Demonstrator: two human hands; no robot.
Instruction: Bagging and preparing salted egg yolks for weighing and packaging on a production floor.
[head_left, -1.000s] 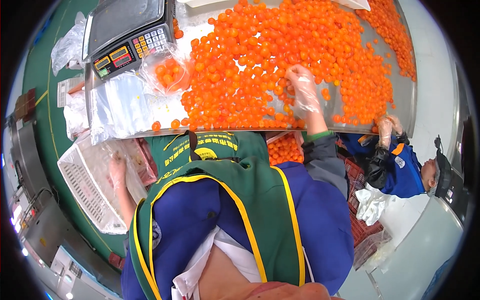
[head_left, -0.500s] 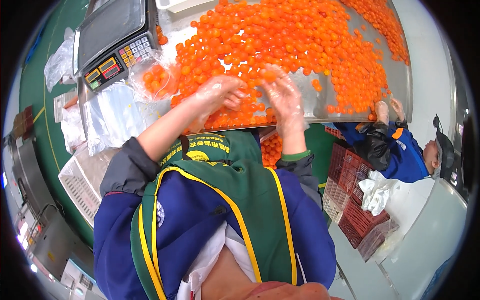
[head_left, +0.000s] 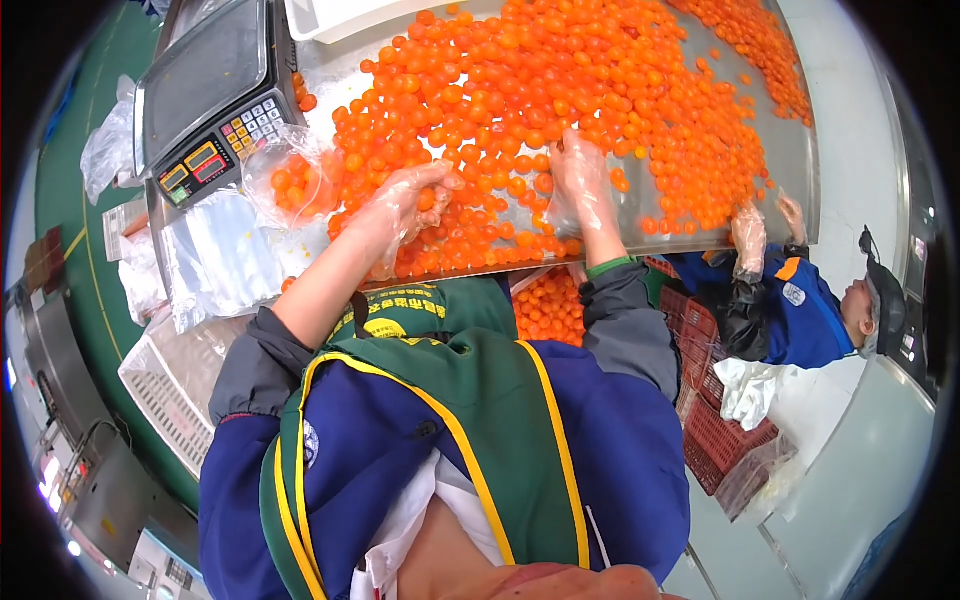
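Note:
Many glossy orange balls that look like salted egg yolks [head_left: 560,60] lie spread over a metal table [head_left: 680,242]. My left hand [head_left: 405,200], in a thin clear glove, curls over the near left part of the pile, with an orange yolk showing inside its bent fingers. To its right, my right hand [head_left: 583,185], gloved the same way, reaches down at the pile's edge with fingers bent together. What those fingertips hold, if anything, is hidden. A clear plastic bag [head_left: 300,185] with several yolks in it rests left of my left hand.
A digital scale [head_left: 215,110] stands at the far left, with flat clear bags [head_left: 225,245] below it. A white tray [head_left: 350,15] sits at the back. Yolks fill a container [head_left: 550,308] under the table edge. On the right, a co-worker's gloved hands [head_left: 749,240] reach to the table beside red crates [head_left: 722,450].
My right hand has moved right and down onto the yolks, its fingers drawn in. My left hand has shifted slightly left and lower, now with a yolk in its curl.

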